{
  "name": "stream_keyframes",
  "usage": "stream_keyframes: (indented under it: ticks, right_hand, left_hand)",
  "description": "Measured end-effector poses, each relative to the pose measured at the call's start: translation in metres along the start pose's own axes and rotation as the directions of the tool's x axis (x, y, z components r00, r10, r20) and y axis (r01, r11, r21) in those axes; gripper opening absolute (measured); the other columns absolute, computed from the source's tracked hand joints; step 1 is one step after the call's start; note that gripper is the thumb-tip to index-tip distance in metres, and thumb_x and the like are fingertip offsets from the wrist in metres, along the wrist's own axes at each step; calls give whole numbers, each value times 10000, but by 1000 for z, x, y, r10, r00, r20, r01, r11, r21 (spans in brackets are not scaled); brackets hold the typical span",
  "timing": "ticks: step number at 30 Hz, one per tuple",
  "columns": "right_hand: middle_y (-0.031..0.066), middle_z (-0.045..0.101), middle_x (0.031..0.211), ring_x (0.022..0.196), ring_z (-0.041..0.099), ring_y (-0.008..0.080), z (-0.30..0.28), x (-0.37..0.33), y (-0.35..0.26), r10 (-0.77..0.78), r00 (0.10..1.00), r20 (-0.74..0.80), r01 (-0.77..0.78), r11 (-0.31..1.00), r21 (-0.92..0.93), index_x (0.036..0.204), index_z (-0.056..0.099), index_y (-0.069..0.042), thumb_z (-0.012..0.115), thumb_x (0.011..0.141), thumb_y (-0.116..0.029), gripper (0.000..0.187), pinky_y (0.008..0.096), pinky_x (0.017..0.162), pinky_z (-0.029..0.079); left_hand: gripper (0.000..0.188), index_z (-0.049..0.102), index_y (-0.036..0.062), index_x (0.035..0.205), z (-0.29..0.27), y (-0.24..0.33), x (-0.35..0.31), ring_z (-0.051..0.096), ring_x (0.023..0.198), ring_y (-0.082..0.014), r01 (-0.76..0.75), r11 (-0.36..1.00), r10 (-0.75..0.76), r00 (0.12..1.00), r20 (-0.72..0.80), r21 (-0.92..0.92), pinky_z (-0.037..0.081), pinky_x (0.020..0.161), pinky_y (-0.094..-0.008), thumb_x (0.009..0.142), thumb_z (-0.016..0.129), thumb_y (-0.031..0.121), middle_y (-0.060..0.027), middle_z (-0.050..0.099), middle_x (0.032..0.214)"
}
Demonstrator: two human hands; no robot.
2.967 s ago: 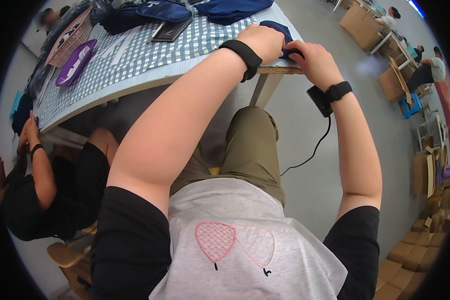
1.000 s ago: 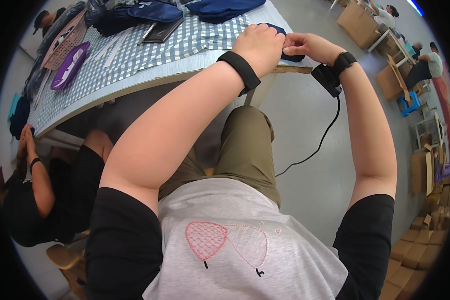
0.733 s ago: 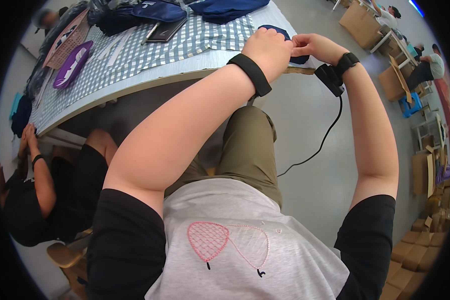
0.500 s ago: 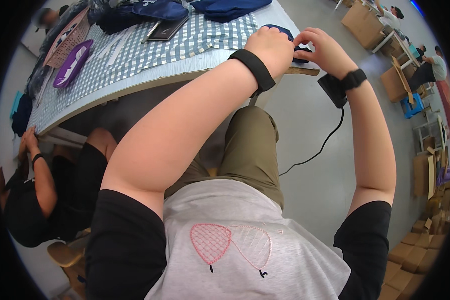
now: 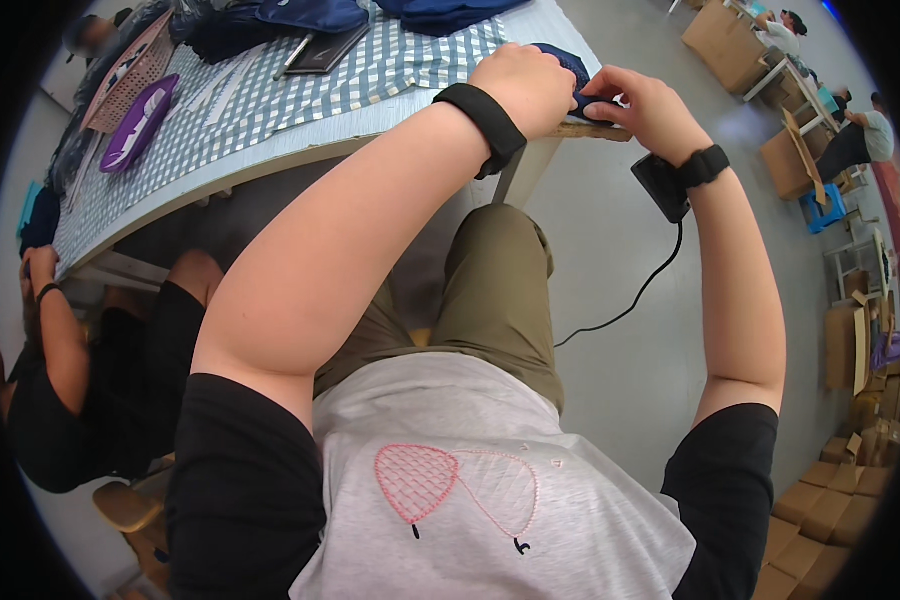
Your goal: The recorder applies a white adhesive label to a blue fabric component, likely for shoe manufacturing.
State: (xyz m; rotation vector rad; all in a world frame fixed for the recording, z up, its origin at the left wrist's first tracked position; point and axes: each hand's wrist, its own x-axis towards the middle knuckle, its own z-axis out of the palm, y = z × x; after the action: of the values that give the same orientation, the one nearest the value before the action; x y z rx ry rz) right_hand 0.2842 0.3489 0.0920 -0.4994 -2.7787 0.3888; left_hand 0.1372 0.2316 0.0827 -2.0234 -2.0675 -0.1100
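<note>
At the right corner of the table point(image 5: 330, 142), both hands hold a small dark navy cloth piece point(image 5: 573, 62). My left hand point(image 5: 528, 88) is closed on its left part, the back of the hand hiding most of the fingertips. From the right, thumb and forefinger of my right hand point(image 5: 653, 112) pinch the near edge of the same cloth. Its full shape is hidden by the hands. Each wrist wears a black band, and a black box point(image 5: 662, 187) with a cable hangs by the right wrist.
A blue checked cloth point(image 5: 390, 65) covers much of the table. Dark navy fabric items point(image 5: 315, 12), a dark flat case point(image 5: 328, 52), a purple tray point(image 5: 140, 122) and a pink basket point(image 5: 130, 78) lie on it. A co-worker point(image 5: 65, 370) sits at left; cardboard boxes point(image 5: 820, 500) stack at right.
My left hand has shifted slightly left and my right hand a little downward. More of the navy cloth shows between them. The co-worker's hands at the left have moved slightly.
</note>
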Motion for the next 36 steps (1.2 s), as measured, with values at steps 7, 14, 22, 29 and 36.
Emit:
stream_keyframes:
  ticks: [7,14,22,29,36]
  right_hand:
    - [25,642,838,814,567,139,-6,28,29,32,964,265,-101,963,251,941,628,-72,674,811,-200,187,279,774,435]
    - [3,641,965,907,553,94,-16,51,38,42,886,462,-164,960,226,1058,597,-34,666,827,-177,280,257,885,412]
    - [-10,618,845,852,533,112,-14,49,44,-33,895,445,-121,942,314,959,624,-89,685,806,-258,235,279,821,401]
    - [36,625,903,885,560,150,-8,24,33,8,946,323,-129,926,355,985,587,-84,685,797,-292,297,296,849,409]
    - [63,596,912,905,566,252,5,-13,-7,-209,964,-164,163,953,-256,936,563,-85,701,728,-129,253,345,843,439]
  left_hand:
    - [249,636,100,1023,4,-4,0,591,920,-270,34,989,-39,999,-29,-143,465,813,-374,892,531,284,-87,639,960]
    - [176,537,75,974,18,19,-7,550,910,-242,-64,996,30,892,-451,-59,446,806,-371,815,561,146,-68,565,887]
    - [143,554,75,944,19,28,-1,567,895,-229,38,990,-93,899,-427,-137,443,822,-354,807,522,97,-59,587,868]
    - [167,600,112,957,10,23,5,578,913,-204,46,998,-58,968,-245,-53,429,843,-341,810,522,99,-34,617,870]
    - [131,616,128,945,-2,21,7,579,949,-193,55,995,-66,989,-131,-84,419,855,-336,843,534,137,-27,639,927]
